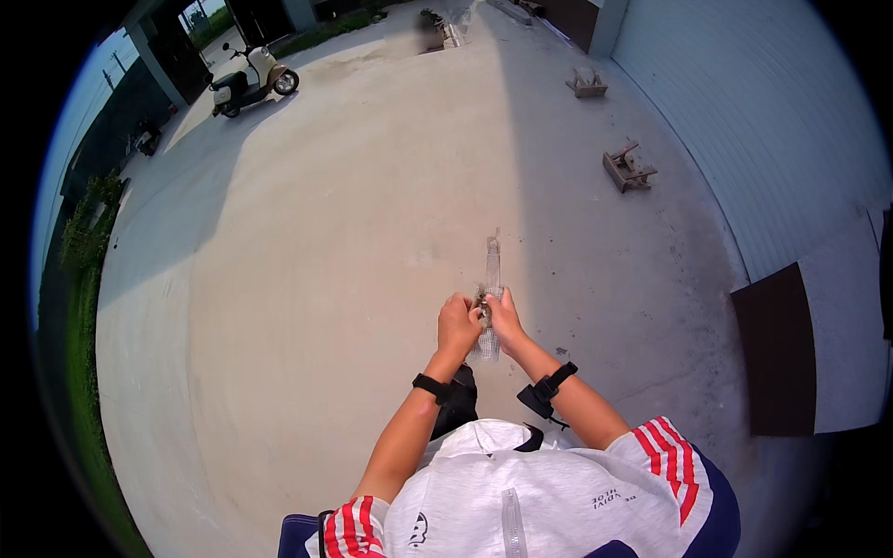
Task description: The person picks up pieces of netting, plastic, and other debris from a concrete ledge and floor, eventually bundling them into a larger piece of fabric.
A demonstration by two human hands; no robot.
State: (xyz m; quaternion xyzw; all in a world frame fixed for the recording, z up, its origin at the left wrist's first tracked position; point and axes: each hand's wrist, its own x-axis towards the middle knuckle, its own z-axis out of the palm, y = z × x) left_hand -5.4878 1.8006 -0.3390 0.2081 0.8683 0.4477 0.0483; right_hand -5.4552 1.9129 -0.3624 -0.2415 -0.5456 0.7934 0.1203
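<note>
In front of my body both hands meet around a narrow see-through strip [493, 256] with a grid-like pattern, perhaps wire mesh. It points away from me, and its lower end shows below my fingers. My right hand [507, 321] is closed around its right side, thumb on top. My left hand [458, 325] pinches at its left side, fingertips close to the right thumb. A small dark, brownish clump [483, 301] lies between the fingers, too small to name. What the left fingertips grip is hidden. Each wrist wears a black strap.
Pale concrete ground surrounds me. Two small wooden stools [629, 171] lie at the right, near a corrugated metal shutter [772, 121]. A dark brown panel [777, 358] leans there, closer to me. A scooter [251, 82] is parked far left, and green plants [88, 232] edge the left side.
</note>
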